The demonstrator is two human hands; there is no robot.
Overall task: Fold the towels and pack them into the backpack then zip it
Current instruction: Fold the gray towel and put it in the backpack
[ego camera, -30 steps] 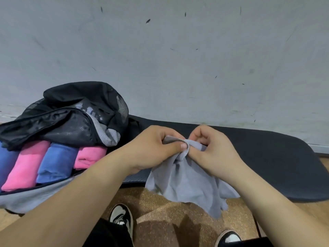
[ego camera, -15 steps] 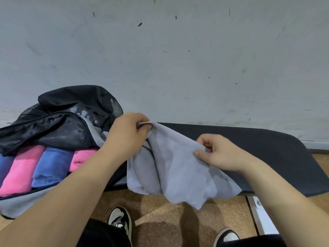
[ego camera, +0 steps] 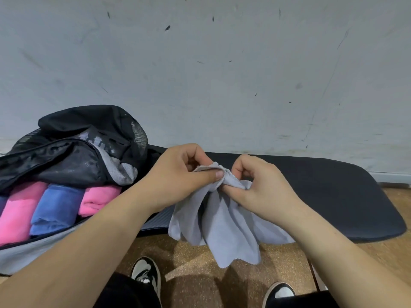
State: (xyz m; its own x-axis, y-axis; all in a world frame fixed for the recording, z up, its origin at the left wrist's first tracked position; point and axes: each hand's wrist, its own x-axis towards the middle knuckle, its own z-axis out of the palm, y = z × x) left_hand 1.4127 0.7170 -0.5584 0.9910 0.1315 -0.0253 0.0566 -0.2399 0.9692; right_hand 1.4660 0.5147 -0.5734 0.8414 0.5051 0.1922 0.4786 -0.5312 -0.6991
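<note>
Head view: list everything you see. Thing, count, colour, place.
backpack: 1, black, grey lining, left, open
pink towels: 2, pink, inside the backpack
blue towel: 1 clear, blue, between the pink ones; possible second at left edge
grey towel: 1, light grey, centre, hanging from both hands
mat: 1, dark, along the wall
wall: 1, pale grey, behind
floor: 1, brown, bottom
shoes: 2, black and white, bottom edge
left hand: 1, pinches the grey towel's top edge
right hand: 1, pinches the same edge
</note>
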